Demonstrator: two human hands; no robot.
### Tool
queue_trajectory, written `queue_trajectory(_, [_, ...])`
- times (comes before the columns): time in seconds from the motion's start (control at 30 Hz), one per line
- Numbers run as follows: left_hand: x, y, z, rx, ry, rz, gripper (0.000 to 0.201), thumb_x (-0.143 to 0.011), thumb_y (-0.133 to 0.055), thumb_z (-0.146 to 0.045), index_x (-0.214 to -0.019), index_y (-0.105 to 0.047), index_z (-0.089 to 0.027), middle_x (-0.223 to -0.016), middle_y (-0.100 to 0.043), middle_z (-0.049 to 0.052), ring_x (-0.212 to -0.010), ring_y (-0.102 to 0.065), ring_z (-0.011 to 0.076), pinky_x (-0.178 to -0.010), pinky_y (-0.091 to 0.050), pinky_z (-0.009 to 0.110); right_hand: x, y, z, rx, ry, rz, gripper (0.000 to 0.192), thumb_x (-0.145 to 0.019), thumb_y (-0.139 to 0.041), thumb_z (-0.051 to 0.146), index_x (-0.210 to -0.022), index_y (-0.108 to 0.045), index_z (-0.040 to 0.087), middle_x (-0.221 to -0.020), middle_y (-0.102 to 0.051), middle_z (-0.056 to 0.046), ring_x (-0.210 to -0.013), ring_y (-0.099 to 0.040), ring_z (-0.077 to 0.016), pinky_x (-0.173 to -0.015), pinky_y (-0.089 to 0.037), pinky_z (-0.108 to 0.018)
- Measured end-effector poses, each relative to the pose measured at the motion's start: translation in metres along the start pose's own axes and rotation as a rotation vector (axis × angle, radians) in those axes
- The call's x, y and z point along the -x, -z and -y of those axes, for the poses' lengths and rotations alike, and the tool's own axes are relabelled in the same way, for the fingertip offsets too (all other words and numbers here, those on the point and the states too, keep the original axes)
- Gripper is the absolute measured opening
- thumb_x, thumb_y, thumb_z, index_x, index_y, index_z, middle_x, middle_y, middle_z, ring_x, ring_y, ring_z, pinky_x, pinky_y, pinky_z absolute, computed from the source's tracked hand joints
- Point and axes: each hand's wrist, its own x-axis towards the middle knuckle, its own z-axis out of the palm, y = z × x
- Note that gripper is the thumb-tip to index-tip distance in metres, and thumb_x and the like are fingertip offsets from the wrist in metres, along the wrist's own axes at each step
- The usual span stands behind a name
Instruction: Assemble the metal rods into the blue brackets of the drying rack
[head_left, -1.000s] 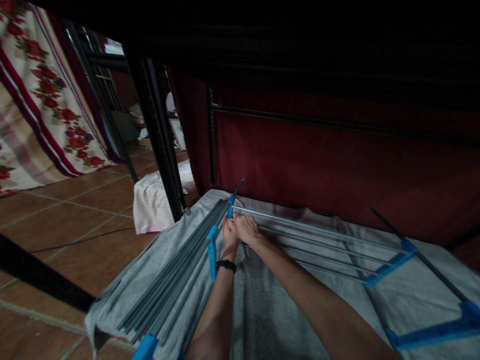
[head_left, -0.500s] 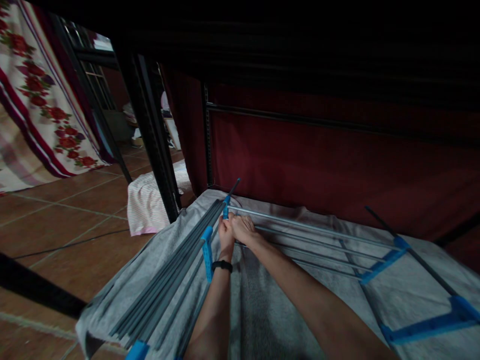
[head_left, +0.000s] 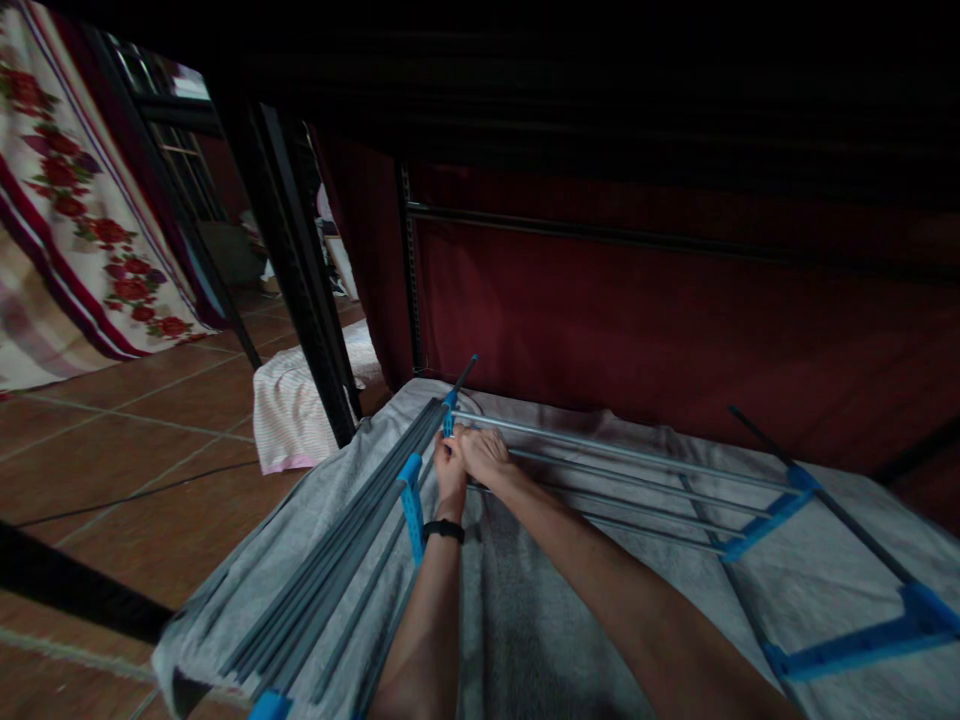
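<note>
At the far blue bracket [head_left: 448, 416], the left hand [head_left: 450, 470] and right hand [head_left: 484, 452] seem to pinch its lower end; metal rods [head_left: 652, 457] run rightward from it. Rod-seating looks in hand; next calls for steady alignment.

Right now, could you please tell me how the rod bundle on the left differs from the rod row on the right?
The rod bundle lies packed close, while the rod row has clear gaps. The rod bundle runs away from the viewer; the rod row runs sideways to a blue bracket. Both are slim grey rods.
</note>
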Motion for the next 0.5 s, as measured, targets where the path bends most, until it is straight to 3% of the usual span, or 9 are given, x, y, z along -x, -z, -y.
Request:
queue_trajectory(0.13, [0.000, 0.006, -0.002, -0.037, 0.001, 0.027, 0.019, -0.075, -0.058, -0.030, -0.090, -0.060, -0.019, -0.083, -0.063, 0.003, -0.081, -0.059, 0.0181, -0.083, -0.050, 0.033, 0.002, -0.002, -0.004, 0.000, 0.036, 0.016, 0.038, -0.104, -0.033, 0.041, -0.124, -0.060, 0.024, -0.114, -0.073, -0.008, -0.104, -0.069, -0.0222, -0.088, -0.049, -0.034])
queue_trajectory(0.27, [0.002, 0.005, -0.005, -0.061, -0.023, 0.074, 0.021, -0.075, -0.056, -0.027, -0.093, -0.061, -0.019, -0.087, -0.066, 0.005, -0.083, -0.061, 0.0200, -0.084, -0.051, 0.034, 0.002, -0.005, -0.004, -0.020, -0.015, 0.017, 0.042, -0.103, -0.032, 0.043, -0.127, -0.058, 0.019, -0.111, -0.073, -0.012, -0.103, -0.069, -0.0245, -0.086, -0.050, -0.036])
queue_trajectory(0.5, [0.012, 0.001, -0.006, -0.103, -0.061, 0.120, 0.026, -0.081, -0.054, -0.027, -0.105, -0.062, -0.020, -0.106, -0.069, 0.009, -0.101, -0.064, 0.0226, -0.097, -0.050, 0.038, 0.006, -0.008, -0.013, -0.062, 0.018, -0.001, 0.037, -0.101, -0.031, 0.032, -0.123, -0.058, 0.019, -0.110, -0.072, -0.013, -0.102, -0.068, -0.0249, -0.085, -0.051, -0.036])
